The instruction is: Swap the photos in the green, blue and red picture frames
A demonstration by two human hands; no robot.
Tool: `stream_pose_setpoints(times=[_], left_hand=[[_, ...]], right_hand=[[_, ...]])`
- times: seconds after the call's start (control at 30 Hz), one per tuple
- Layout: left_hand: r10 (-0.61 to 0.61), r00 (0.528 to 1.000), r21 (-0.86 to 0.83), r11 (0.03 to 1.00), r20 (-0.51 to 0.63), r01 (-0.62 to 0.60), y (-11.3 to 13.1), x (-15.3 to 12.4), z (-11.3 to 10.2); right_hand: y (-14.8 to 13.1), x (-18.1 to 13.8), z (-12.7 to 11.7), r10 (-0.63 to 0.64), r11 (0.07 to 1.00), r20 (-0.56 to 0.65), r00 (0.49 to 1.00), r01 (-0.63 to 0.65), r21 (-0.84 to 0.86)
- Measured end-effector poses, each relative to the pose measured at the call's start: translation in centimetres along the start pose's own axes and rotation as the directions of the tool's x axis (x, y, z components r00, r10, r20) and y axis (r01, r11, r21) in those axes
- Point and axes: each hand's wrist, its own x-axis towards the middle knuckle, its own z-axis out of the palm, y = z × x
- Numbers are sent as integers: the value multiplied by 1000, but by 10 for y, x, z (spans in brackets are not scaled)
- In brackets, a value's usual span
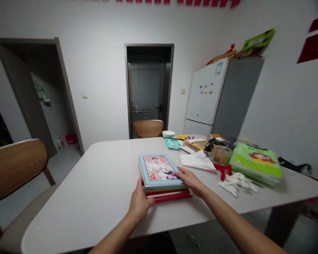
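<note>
A stack of books [161, 176] lies on the white table [100, 190], its top one blue-framed with a pink picture cover and red ones underneath. My left hand [139, 201] grips the stack's near left corner, fingers curled round the edge. My right hand [191, 180] holds the stack's right side, thumb on the top cover, fingers wrapped round the edge.
Right of the books lie white paper [197, 160], crumpled tissues [237, 182], a green package [255, 162], a clear jar [222, 154], a bowl [168, 133] and small clutter. A wooden chair [16, 169] stands left, another chair [148, 127] at the far side. A fridge [214, 98] stands behind.
</note>
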Motion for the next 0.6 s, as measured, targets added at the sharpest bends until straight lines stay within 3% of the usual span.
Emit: stream_pose_setpoints(times=[0.17, 0.27, 0.6], left_hand=[[36, 999, 61, 997, 13, -37, -5, -6, 2], [30, 999, 50, 998, -31, -28, -13, -2, -7], [-52, 977, 171, 981, -207, 89, -55, 37, -113]], right_hand=[[0, -7, 5, 19, 1000, 30, 999, -19, -17], [-2, -7, 22, 4, 999, 21, 1000, -3, -38], [-45, 42, 131, -74, 996, 31, 997, 75, -52]])
